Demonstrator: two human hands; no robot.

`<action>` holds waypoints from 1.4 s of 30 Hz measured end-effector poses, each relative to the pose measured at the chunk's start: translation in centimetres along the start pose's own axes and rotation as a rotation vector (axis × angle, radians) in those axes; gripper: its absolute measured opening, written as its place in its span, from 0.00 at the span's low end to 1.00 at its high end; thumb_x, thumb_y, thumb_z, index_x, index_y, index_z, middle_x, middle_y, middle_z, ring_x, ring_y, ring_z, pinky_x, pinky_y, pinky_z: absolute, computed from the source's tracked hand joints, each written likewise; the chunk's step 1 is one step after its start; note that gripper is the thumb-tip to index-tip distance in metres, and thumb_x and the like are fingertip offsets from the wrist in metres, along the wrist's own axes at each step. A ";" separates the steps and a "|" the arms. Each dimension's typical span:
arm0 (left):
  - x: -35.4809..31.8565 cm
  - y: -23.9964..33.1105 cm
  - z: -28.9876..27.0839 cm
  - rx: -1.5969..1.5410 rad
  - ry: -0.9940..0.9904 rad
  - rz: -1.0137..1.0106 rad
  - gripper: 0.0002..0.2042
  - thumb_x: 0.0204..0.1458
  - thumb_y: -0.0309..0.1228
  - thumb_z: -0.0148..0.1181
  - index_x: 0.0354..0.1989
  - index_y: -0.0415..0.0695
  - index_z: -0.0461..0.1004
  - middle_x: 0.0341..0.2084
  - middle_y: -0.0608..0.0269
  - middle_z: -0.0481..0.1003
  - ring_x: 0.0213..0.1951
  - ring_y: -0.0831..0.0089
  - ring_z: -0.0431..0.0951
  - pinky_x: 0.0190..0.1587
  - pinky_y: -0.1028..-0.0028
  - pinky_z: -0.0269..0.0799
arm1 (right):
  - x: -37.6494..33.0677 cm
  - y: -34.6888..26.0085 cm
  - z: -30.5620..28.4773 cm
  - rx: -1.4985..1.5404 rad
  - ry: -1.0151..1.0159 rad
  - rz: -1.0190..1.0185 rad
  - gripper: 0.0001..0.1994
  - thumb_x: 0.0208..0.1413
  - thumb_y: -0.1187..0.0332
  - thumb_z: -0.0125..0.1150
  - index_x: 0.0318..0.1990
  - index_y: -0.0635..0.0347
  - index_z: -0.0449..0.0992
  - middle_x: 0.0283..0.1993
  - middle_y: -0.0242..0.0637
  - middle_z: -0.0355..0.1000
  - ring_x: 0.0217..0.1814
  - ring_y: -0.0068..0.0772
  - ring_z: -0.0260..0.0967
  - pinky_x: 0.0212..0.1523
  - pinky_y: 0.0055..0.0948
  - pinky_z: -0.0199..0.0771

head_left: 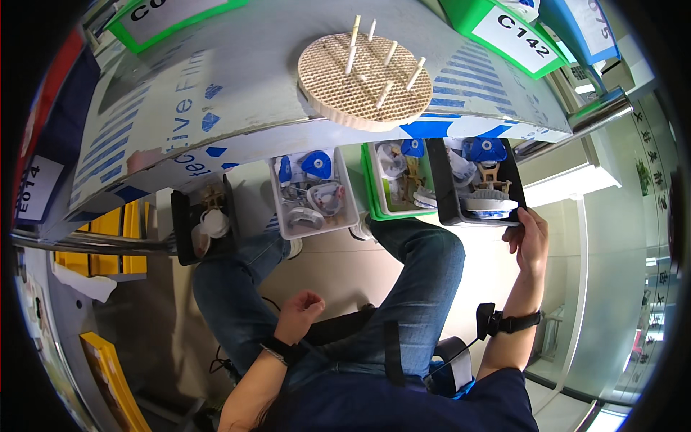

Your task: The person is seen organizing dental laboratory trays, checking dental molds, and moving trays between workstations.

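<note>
At the near right corner of a black bin, my right hand is closed with its fingertips against the rim. Inside that bin lie a blue-and-white dental model piece, a tan frame-like part and a blue part. Over my lap, my left hand is loosely curled, and nothing shows in it. A round tan honeycomb firing tray with several upright pale pegs sits above, near the front edge of the grey bench.
A green-edged bin, a white bin and another black bin stand in a row under the bench edge, holding similar parts. Green labelled bins are at the back. A metal rail runs at the right.
</note>
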State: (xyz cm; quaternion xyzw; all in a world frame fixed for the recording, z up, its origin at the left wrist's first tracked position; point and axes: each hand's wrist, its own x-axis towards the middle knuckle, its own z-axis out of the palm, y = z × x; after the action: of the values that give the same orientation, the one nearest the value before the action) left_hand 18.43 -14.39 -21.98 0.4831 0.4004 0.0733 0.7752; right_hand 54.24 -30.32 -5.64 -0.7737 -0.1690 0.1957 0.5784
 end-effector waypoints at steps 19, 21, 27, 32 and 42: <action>4.9 14.0 1.7 -0.171 -0.014 0.159 0.07 0.50 0.32 0.50 0.34 0.43 0.67 0.37 0.62 0.71 0.39 0.75 0.69 0.41 0.75 0.63 | 7.0 3.3 6.4 -0.101 -0.021 -0.036 0.14 0.53 0.67 0.47 0.19 0.64 0.69 0.11 0.34 0.64 0.09 0.16 0.55 0.12 0.15 0.51; 7.5 15.7 2.6 -0.268 -0.030 0.104 0.08 0.51 0.33 0.49 0.37 0.44 0.65 0.41 0.60 0.70 0.44 0.72 0.68 0.44 0.72 0.62 | 7.0 3.8 7.0 -0.115 -0.010 -0.026 0.18 0.54 0.56 0.43 0.40 0.63 0.66 0.38 0.37 0.65 0.37 0.25 0.60 0.29 0.21 0.59; 14.0 19.1 6.6 -0.321 -0.170 0.004 0.10 0.51 0.39 0.48 0.37 0.49 0.64 0.49 0.54 0.63 0.51 0.66 0.63 0.49 0.60 0.58 | 8.7 6.3 7.8 0.622 -0.380 0.051 0.29 0.52 0.49 0.48 0.54 0.63 0.60 0.56 0.37 0.60 0.57 0.34 0.55 0.58 0.36 0.51; 15.2 19.4 8.4 -0.292 -0.343 -0.105 0.08 0.53 0.38 0.46 0.38 0.50 0.64 0.42 0.59 0.67 0.46 0.67 0.66 0.47 0.60 0.60 | 9.2 7.2 8.1 0.584 -0.405 0.103 0.33 0.48 0.46 0.51 0.55 0.64 0.60 0.55 0.39 0.61 0.56 0.34 0.56 0.57 0.36 0.51; 15.2 14.2 2.6 0.929 0.009 0.470 0.07 0.43 0.30 0.56 0.30 0.41 0.72 0.23 0.60 0.72 0.27 0.70 0.73 0.32 0.72 0.68 | 8.5 6.5 8.0 0.432 -0.355 0.177 0.33 0.47 0.47 0.53 0.54 0.64 0.60 0.56 0.41 0.58 0.59 0.35 0.51 0.60 0.36 0.43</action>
State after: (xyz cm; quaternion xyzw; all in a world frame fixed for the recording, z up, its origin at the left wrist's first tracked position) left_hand 34.28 -1.16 -18.31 0.8528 0.2748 0.0620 0.4397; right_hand 57.83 -21.30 -14.88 -0.5980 -0.1539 0.4093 0.6717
